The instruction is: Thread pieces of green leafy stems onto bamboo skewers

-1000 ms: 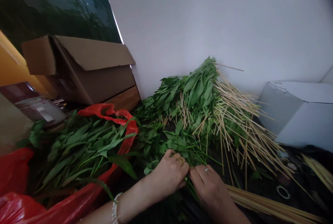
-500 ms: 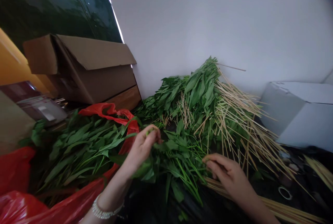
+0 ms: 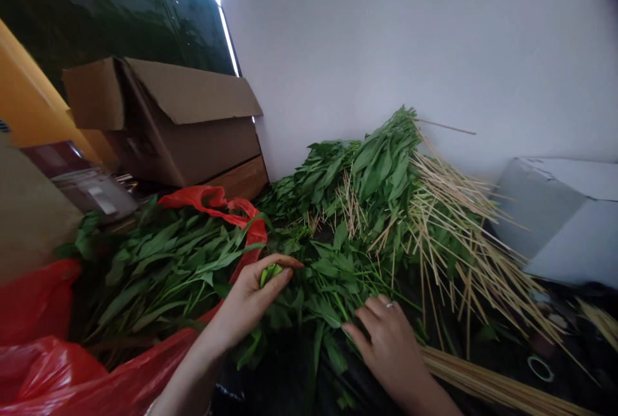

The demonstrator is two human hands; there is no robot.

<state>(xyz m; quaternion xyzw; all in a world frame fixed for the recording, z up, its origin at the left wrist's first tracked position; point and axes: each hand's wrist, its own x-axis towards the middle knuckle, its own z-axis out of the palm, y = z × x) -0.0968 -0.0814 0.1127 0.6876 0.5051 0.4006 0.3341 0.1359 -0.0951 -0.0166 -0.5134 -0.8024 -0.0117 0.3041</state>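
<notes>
My left hand [image 3: 251, 297] is closed in a pinch on a small bunch of green leaves [image 3: 268, 272], held just above the loose greens [image 3: 333, 281] in front of me. My right hand [image 3: 386, 339], with a ring on one finger, rests palm down on those loose greens with its fingers curled onto the stems. Behind them a pile of leafy greens threaded on bamboo skewers [image 3: 415, 210] leans against the white wall. A row of bare bamboo skewers [image 3: 487, 385] lies by my right wrist.
A red plastic bag [image 3: 62, 371] full of long green leaves [image 3: 164, 268] lies at the left. An open cardboard box [image 3: 178, 126] stands behind it. A white box [image 3: 564, 216] sits at the right, with a small tape roll [image 3: 539, 368] on the dark surface.
My left hand has come down a little, still pinching leaves. My right hand has moved left from the skewers onto the loose greens. The camera has shifted slightly left.
</notes>
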